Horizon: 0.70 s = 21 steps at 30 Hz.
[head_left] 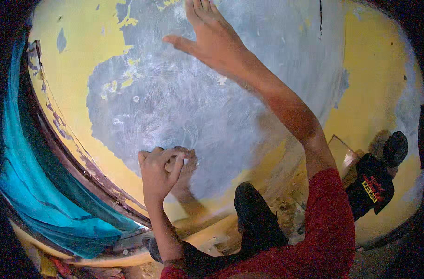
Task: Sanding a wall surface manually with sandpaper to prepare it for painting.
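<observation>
In front of me is a wall with a large grey patch [212,116] where the yellow paint [75,88] is gone; pale swirling scratches and white specks mark it. My right hand [214,39] reaches high, fingers stretched and thumb apart, flat against or just off the grey surface, holding nothing I can see. Lower down, my left hand [158,172] is closed with thumb and finger pinched close to the wall, its shadow falling beside it. A tiny whitish spot shows at the pinch; whether it is a fingernail or a held bit, I cannot tell.
A teal curtain [40,186] hangs at the left beside a worn dark door frame [82,169]. At the right, a person in a black shirt [372,186] is close to the wall. My bent dark-trousered knee [256,209] is below, above a littered floor.
</observation>
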Each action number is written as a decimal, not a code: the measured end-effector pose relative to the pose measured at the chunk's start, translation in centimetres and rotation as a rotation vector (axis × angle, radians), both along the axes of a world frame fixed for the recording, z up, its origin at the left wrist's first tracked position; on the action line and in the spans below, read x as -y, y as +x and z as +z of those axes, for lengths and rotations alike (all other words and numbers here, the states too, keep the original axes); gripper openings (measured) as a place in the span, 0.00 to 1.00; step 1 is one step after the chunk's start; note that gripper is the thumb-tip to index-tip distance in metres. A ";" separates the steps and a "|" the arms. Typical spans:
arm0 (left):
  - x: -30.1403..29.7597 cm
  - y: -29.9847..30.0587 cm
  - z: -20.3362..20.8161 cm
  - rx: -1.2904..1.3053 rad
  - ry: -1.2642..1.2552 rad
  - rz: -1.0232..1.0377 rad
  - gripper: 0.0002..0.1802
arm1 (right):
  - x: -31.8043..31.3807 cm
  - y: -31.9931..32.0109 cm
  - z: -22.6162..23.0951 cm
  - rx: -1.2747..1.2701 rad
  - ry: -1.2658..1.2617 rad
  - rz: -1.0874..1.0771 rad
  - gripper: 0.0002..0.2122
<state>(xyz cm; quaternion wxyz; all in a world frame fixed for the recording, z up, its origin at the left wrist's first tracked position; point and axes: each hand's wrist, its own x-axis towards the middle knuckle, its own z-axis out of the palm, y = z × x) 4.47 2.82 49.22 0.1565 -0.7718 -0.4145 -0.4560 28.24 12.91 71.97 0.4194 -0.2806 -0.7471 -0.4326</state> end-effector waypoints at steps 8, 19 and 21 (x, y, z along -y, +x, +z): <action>0.0 -0.2 0.0 -0.006 0.006 0.012 0.07 | -0.1 -1.0 3.0 -0.048 0.035 0.036 0.49; 0.4 -0.6 0.1 0.015 -0.037 -0.011 0.09 | 1.1 -2.5 1.8 -0.002 -0.027 0.025 0.49; 0.6 -0.6 0.3 -0.006 -0.058 0.012 0.10 | 1.7 -2.7 2.3 -0.027 -0.125 -0.010 0.49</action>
